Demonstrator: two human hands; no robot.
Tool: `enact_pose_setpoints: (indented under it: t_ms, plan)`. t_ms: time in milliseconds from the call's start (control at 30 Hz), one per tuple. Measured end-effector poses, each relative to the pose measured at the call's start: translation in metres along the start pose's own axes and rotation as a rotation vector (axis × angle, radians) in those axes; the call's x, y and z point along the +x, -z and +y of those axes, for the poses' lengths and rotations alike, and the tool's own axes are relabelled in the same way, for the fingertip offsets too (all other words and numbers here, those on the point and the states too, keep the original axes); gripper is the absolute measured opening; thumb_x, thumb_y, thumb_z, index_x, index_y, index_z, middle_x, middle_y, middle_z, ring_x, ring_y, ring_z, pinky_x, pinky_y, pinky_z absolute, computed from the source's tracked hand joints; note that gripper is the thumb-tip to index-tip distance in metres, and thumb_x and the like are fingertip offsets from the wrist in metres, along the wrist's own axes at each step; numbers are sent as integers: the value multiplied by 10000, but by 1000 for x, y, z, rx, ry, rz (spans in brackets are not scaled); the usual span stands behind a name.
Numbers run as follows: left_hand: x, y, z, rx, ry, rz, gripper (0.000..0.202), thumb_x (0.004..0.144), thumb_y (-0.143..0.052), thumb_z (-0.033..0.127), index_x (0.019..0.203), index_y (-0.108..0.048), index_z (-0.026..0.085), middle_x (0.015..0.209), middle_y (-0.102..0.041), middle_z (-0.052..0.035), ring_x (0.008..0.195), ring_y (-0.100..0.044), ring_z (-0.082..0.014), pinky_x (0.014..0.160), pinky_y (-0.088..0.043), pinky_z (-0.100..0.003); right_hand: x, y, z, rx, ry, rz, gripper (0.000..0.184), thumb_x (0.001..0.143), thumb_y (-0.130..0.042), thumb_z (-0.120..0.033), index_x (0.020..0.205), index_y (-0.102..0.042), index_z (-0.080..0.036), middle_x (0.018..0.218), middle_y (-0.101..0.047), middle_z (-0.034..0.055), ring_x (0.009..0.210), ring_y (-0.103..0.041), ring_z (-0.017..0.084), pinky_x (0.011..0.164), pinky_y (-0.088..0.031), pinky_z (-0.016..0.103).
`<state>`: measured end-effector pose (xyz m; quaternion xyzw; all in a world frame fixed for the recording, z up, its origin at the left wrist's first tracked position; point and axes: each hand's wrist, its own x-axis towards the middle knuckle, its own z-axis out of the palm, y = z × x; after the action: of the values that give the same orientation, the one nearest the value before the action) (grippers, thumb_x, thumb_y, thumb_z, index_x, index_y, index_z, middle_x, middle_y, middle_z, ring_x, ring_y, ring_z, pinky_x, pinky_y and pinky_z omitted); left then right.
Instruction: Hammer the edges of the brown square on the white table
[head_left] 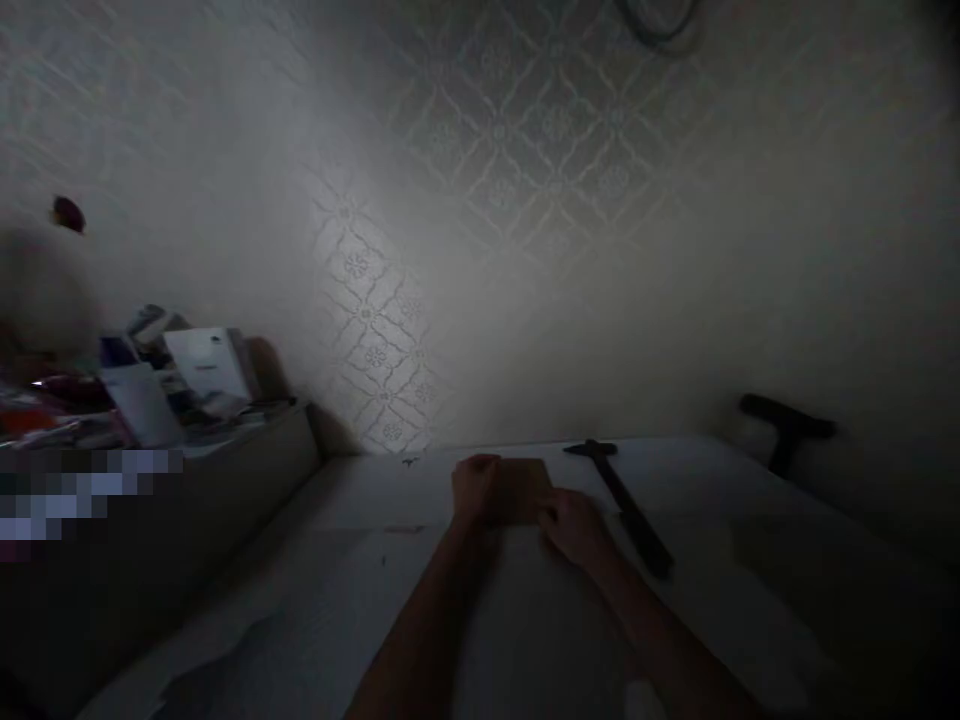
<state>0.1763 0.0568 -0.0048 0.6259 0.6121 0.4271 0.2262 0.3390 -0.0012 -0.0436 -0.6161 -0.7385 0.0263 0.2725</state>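
Note:
A small flat brown board [520,490], roughly square, is at the middle of the white work surface. My left hand [474,486] grips its left edge, fingers bent around it. At its lower right, my right hand [574,522] pinches the corner, with the fingers curled. The picture is dark, so the fingertips are hard to make out. Right of the board, a hammer [626,500] lies with its head away from me and its dark handle slanting toward my right forearm. It touches neither hand.
Small dark bits like nails [409,461] lie left of the board. A cluttered cabinet top on the left carries a white box [210,362]. A dark T-shaped handle [787,425] rises at the right edge. Patterned wallpaper [525,130] covers the wall behind.

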Motion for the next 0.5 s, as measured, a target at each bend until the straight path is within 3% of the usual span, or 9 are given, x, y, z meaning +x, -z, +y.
enact_pose_setpoints:
  t_ms: [200, 500]
  plan:
    - [4, -2, -19, 63, 15, -91, 232, 845, -607, 240, 987, -769, 153, 967, -757, -104, 903, -700, -219, 752, -508, -248, 1, 0, 4, 19, -22, -12, 305, 842, -499, -183, 993, -763, -198, 1152, -715, 95, 1053, -660, 202, 945, -467, 297]
    - [1, -7, -24, 162, 25, -113, 255, 849, -615, 306, 1005, -762, 169, 989, -753, -96, 965, -680, -229, 798, -497, -256, -1, -2, 11, 44, -20, -20, 322, 849, -501, -177, 1065, -739, -170, 1219, -681, 105, 1114, -636, 213, 990, -455, 327]
